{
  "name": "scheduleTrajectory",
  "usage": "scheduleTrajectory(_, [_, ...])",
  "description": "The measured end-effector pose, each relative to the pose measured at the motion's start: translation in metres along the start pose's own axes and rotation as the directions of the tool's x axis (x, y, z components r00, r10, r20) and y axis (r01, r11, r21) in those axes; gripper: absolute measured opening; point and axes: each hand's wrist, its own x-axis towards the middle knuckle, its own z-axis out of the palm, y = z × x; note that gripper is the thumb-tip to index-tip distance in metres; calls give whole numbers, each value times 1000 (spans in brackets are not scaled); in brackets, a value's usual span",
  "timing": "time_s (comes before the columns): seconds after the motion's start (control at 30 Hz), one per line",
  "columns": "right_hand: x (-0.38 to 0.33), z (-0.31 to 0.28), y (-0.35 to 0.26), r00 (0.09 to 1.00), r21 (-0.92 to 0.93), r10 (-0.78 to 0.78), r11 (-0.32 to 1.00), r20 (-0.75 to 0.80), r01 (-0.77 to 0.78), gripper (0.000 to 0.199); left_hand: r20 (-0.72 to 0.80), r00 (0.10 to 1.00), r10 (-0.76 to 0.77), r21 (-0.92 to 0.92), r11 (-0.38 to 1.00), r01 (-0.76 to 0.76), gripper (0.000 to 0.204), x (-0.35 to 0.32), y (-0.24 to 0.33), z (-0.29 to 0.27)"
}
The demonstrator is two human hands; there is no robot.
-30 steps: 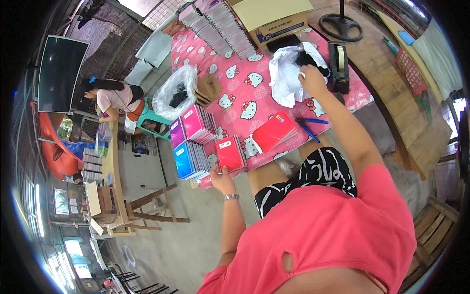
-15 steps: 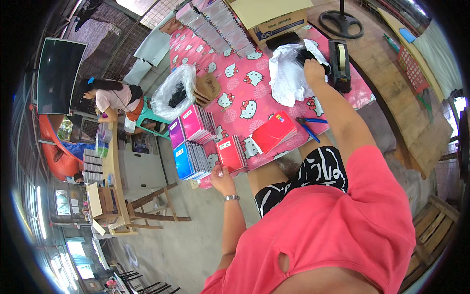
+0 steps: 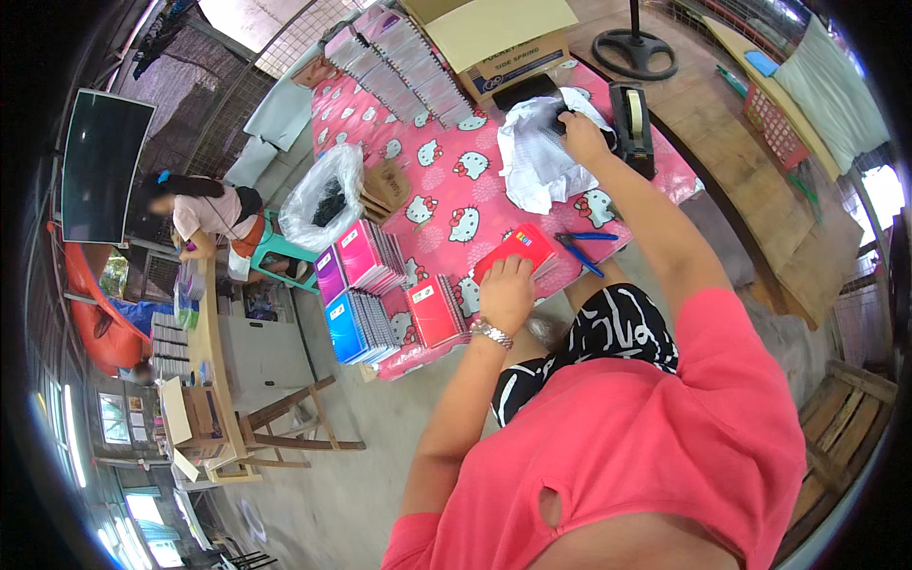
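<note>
My left hand (image 3: 507, 290) lies over a loose red notebook (image 3: 528, 249) near the table's front edge, its fingers spread across the cover. My right hand (image 3: 582, 138) reaches to the far edge of a crumpled white sheet (image 3: 540, 161), fingers closed at a dark, wiry bunch; what they hold is hidden. Blue-handled pliers (image 3: 581, 251) lie right of the loose notebook. Left of my left hand stands a stack of red spiral notebooks (image 3: 438, 313), with blue (image 3: 359, 327), pink (image 3: 369, 256) and purple (image 3: 329, 275) stacks beside it.
A black tape dispenser (image 3: 634, 131) stands right of the white sheet. Behind are a cardboard box (image 3: 518, 66) and long notebook stacks (image 3: 404, 66). A clear bag with black pieces (image 3: 325, 198) sits at the table's left. Another person (image 3: 204, 211) works at a wooden table further left.
My left hand has moved right, from the red notebook stack onto the loose red notebook. My right hand stays at the dark bunch on the white sheet. The whole view has shifted slightly.
</note>
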Motion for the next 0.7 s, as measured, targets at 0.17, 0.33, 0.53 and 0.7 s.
scheduleTrajectory(0.17, [-31,-30,-3,989,226,-129,963,-77,144,28,-33,999,16,-196,980,-23,23,-2,-22,-33])
scheduleTrajectory(0.33, [-102,-48,-38,942,708,-286,701,176,81,23,-101,993,-54,-137,990,40,22,3,-35,-34])
scheduleTrajectory(0.53, [-145,-84,-74,847,738,-392,674,358,0,23,-193,976,-96,-149,987,67,19,-1,-24,-23])
scheduleTrajectory(0.7, [-157,-83,-83,899,619,-337,779,280,99,22,-229,971,-76,-149,988,43,21,-3,-22,-23])
